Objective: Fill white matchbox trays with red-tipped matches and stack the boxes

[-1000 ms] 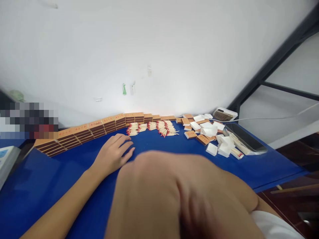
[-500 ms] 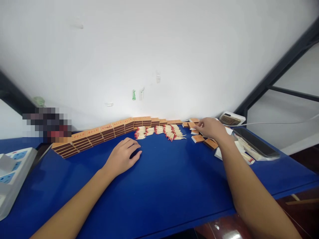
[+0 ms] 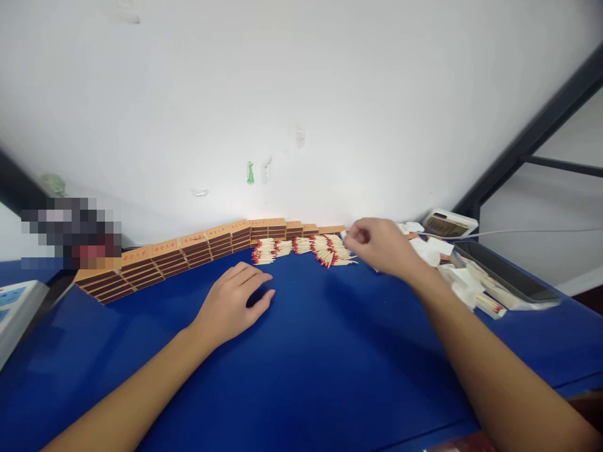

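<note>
My left hand [image 3: 233, 302] lies flat on the blue table [image 3: 301, 364], fingers stretched out and holding nothing, just in front of the red-tipped matches [image 3: 301, 248]. My right hand [image 3: 379, 246] hovers at the right end of the match piles, its fingers pinched on a small white thing, seemingly a matchbox tray, mostly hidden. Stacked orange matchboxes [image 3: 179, 256] run in a long row along the wall behind the matches.
Loose white trays and orange sleeves [image 3: 452, 263] lie scattered behind my right wrist. A phone [image 3: 506, 274] and a white charger [image 3: 448, 223] with a cable sit at the far right. A white power strip [image 3: 16, 311] is at the left edge.
My right arm swung away from the camera, reached the loose boxes at the right, then drew leftward toward the matches with something pinched. My left hand stayed flat.
</note>
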Demonstrator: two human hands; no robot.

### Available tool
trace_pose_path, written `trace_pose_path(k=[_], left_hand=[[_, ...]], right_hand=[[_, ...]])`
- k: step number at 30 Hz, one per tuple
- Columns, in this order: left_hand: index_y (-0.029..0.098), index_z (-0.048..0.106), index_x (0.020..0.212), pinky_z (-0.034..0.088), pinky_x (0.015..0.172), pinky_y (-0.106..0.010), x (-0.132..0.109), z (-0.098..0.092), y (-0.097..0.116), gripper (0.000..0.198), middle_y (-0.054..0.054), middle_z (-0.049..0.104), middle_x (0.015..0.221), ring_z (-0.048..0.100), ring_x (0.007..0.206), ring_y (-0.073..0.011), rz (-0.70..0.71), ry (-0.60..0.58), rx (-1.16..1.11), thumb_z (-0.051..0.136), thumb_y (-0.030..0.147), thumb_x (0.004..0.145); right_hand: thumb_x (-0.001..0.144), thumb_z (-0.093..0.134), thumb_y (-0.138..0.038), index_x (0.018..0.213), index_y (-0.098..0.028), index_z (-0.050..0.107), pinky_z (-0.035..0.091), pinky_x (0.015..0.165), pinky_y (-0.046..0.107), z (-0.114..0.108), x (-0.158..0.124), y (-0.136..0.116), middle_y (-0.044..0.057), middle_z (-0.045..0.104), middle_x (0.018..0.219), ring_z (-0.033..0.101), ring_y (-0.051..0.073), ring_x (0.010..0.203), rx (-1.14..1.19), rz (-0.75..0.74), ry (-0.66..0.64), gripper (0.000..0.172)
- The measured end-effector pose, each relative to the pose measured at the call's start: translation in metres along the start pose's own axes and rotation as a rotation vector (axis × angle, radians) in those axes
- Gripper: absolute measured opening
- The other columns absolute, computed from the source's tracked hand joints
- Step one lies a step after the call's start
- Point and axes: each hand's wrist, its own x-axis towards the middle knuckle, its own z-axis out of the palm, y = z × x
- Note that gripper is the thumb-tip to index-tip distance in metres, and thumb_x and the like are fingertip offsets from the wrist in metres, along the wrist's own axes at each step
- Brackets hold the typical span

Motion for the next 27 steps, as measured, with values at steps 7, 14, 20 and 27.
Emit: trace_pose_path(k=[7, 14, 20, 27], left_hand=[[0.022, 0.063, 0.135, 0.061, 0.088, -0.048, -0.002, 0.002, 0.017, 0.048, -0.011, 0.076, 0.116, 0.071, 0.102, -0.0288, 0.038, -0.099, -0.055, 0.076, 0.048, 0.096], [0.024, 0.066, 0.133, 0.060, 0.093, -0.048, -0.004, 0.003, 0.015, 0.040, -0.010, 0.076, 0.122, 0.071, 0.107, -0.0292, 0.026, -0.124, -0.046, 0.072, 0.043, 0.099], [0.021, 0.069, 0.124, 0.059, 0.088, -0.046, 0.000, -0.009, 0.010, 0.036, -0.010, 0.074, 0.112, 0.069, 0.100, -0.0280, 0.014, -0.203, -0.057, 0.073, 0.041, 0.094], [0.020, 0.068, 0.104, 0.052, 0.080, -0.042, 0.003, -0.016, 0.005, 0.021, -0.006, 0.068, 0.098, 0.060, 0.090, -0.0242, -0.087, -0.317, -0.117, 0.070, 0.034, 0.088]], right_hand=[[0.097, 0.060, -0.035, 0.072, -0.021, 0.067, 0.040, 0.059, 0.030, 0.054, -0.048, -0.083, 0.001, 0.069, 0.067, 0.058, 0.016, 0.062, 0.518, -0.130, -0.351, 0.030], [0.096, 0.062, -0.035, 0.080, -0.021, 0.072, 0.037, 0.065, 0.032, 0.016, -0.005, -0.003, 0.003, 0.069, 0.071, 0.057, 0.018, 0.065, 0.016, -0.173, -0.058, 0.024], [0.087, 0.068, -0.032, 0.083, -0.022, 0.077, 0.038, 0.061, 0.030, 0.002, 0.012, 0.050, 0.000, 0.066, 0.067, 0.057, 0.016, 0.061, -0.005, -0.138, -0.420, 0.013], [0.085, 0.068, -0.044, 0.084, -0.021, 0.079, 0.038, 0.060, 0.030, 0.010, 0.012, 0.034, 0.004, 0.064, 0.071, 0.055, 0.018, 0.064, 0.052, -0.180, -0.495, 0.026]])
